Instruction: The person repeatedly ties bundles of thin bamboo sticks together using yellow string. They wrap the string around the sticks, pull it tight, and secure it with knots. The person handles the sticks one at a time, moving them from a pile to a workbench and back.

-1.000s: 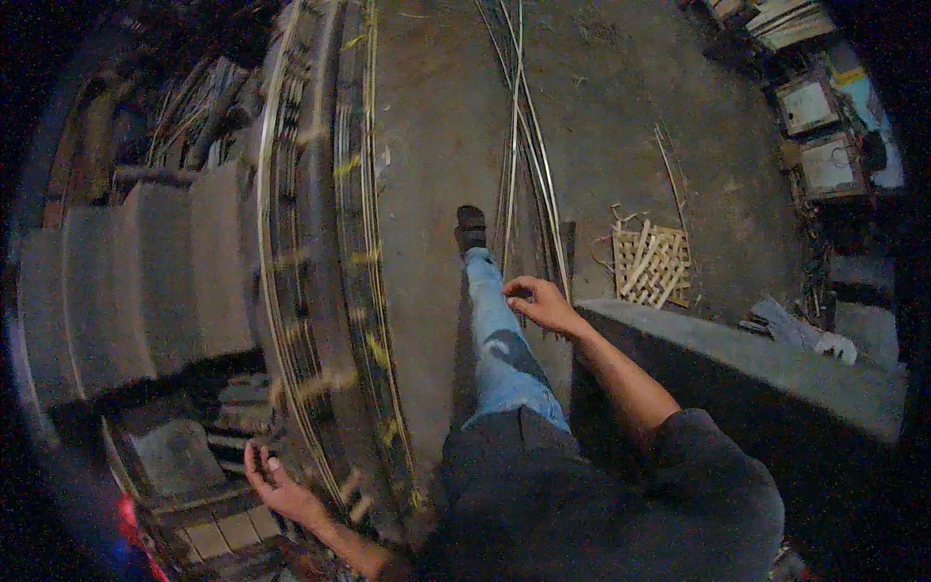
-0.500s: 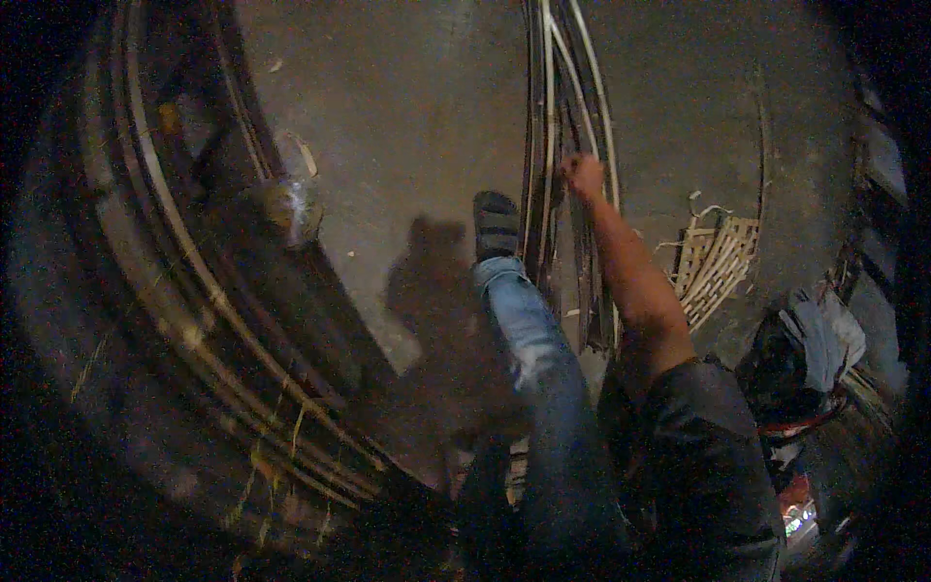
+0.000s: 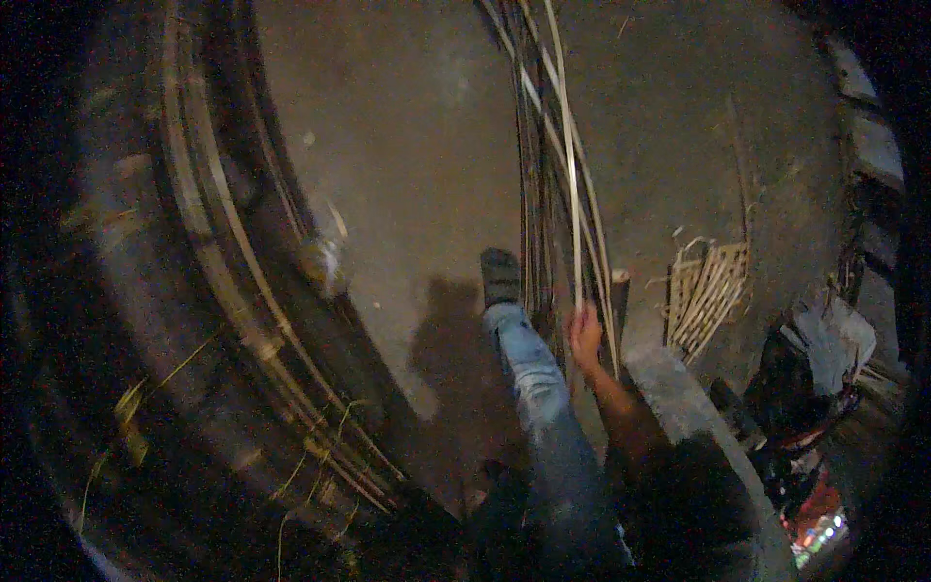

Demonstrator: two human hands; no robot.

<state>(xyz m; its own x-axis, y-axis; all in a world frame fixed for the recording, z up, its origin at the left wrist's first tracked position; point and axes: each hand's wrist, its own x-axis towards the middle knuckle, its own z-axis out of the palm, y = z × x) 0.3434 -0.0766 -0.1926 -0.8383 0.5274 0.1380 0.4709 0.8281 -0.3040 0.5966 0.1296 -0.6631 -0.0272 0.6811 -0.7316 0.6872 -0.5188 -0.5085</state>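
Note:
My right hand point(image 3: 584, 335) is closed at the near end of a long pale strip point(image 3: 572, 194) that looks like split bamboo. The strip runs away from me over a bundle of long, thin dark and pale strips point(image 3: 531, 184) on the floor. My left hand does not show. Left of the bundle, my leg in blue jeans point(image 3: 538, 373) stretches forward, with a dark sandal point(image 3: 500, 276) on the foot.
On the right lies a piece of openwork basketry point(image 3: 713, 291), near a short stub of cut wood point(image 3: 619, 291). Long bamboo poles point(image 3: 233, 242) line the left side, beside a shiny clear plastic item point(image 3: 325, 262). A dark heap with grey cloth point(image 3: 824, 339) lies at right.
My right hand has drawn back toward me, and a pale strip now lies slantwise over the bundle, its near end at the hand. The view has shifted, uncovering the wood stub.

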